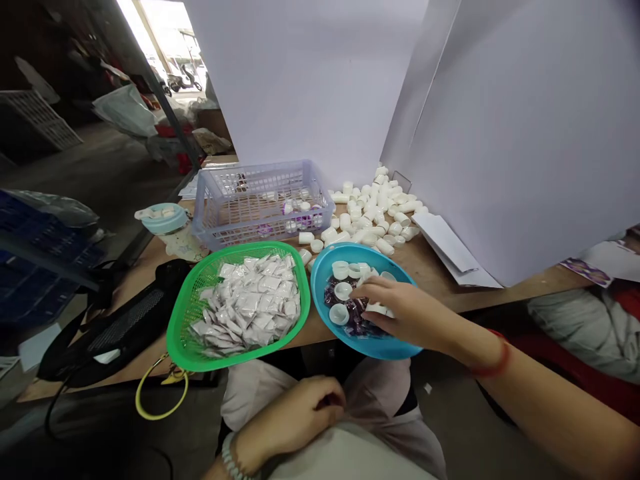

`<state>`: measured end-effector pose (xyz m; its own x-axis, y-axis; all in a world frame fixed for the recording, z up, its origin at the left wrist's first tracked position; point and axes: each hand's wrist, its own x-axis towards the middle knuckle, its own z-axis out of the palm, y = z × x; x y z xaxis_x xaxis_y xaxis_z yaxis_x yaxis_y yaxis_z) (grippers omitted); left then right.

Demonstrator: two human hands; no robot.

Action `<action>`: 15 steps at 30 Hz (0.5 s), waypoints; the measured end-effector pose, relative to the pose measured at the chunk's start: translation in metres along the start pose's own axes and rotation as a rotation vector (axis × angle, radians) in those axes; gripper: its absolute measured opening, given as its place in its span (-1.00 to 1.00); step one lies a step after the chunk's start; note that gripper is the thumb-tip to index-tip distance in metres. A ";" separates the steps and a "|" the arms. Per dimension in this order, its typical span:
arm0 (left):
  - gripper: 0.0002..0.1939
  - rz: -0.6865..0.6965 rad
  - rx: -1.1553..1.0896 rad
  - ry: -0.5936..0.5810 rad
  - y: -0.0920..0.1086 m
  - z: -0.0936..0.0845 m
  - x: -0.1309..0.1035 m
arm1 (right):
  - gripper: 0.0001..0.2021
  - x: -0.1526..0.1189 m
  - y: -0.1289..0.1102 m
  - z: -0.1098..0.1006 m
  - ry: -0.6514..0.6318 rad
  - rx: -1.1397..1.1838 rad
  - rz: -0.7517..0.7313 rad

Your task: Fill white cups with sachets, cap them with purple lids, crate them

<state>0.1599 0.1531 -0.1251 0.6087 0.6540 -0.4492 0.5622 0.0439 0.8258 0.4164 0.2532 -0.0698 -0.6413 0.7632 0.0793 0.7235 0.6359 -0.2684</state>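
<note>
My right hand (400, 307) reaches into a blue basin (320, 300), its fingers apart over white caps (343, 291) and small dark purple packets (353, 317). Nothing shows gripped between those fingers. A red cord circles that wrist. My left hand (305, 410) rests on my lap with its fingers loosely curled and no object visible in it; a beaded bracelet is on its wrist. Left of the basin stands a green basket (175, 333) full of small white sealed packets (250, 303).
Behind lies a heap of white bottles or caps (375, 207). A translucent purple basket (210, 233) holds several white and purple pieces. At left are a lidded cup (173, 230), a black mesh bag (127, 327) and a yellow ring (140, 400). White panels (310, 87) enclose the back and right.
</note>
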 end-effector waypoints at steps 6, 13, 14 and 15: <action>-0.78 0.087 -0.201 0.075 0.017 -0.027 -0.016 | -0.85 0.045 0.004 0.021 -0.358 -0.224 -0.193; -0.23 0.143 -0.973 0.211 0.016 -0.044 -0.027 | -0.86 0.030 -0.051 -0.018 0.115 0.140 -0.417; -0.24 0.177 -1.067 0.218 0.014 -0.046 -0.026 | -0.88 0.030 -0.060 -0.020 0.145 0.168 -0.459; -0.29 0.197 -1.119 0.243 0.013 -0.047 -0.026 | -0.91 0.033 -0.067 -0.019 0.149 0.195 -0.485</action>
<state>0.1254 0.1726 -0.0863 0.4385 0.8463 -0.3024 -0.4130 0.4886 0.7686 0.3517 0.2378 -0.0306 -0.8363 0.4049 0.3697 0.2840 0.8967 -0.3396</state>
